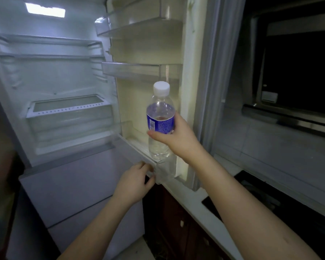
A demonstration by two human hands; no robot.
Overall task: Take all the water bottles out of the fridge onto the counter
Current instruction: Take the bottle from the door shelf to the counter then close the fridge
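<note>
Standing open, the white refrigerator (64, 91) shows bare lit shelves and a clear drawer; its cream-lined door (148, 102) is swung toward the pale counter (188, 196) on the right. A clear plastic water bottle with a white cap and blue label (160, 117) is held upright in front of the door's lowest clear shelf (139, 145), its base just above or just within that shelf — which of the two cannot be told. The right hand (176, 136) is wrapped around the bottle's middle at the label, thumb across the front, a full and firm hold. The left hand (137, 181) is curled over the lower corner of the door, apparently steadying it.

For the step to be done well, the bottle should be lifted clear of the shelf rail, kept upright, and carried rightward past the door's edge before being lowered onto the counter.

A dark inset cooktop (270, 203) occupies much of the counter — the bare pale strip nearer the door looks the safer landing. No other bottles are seen on the shelves.
</note>
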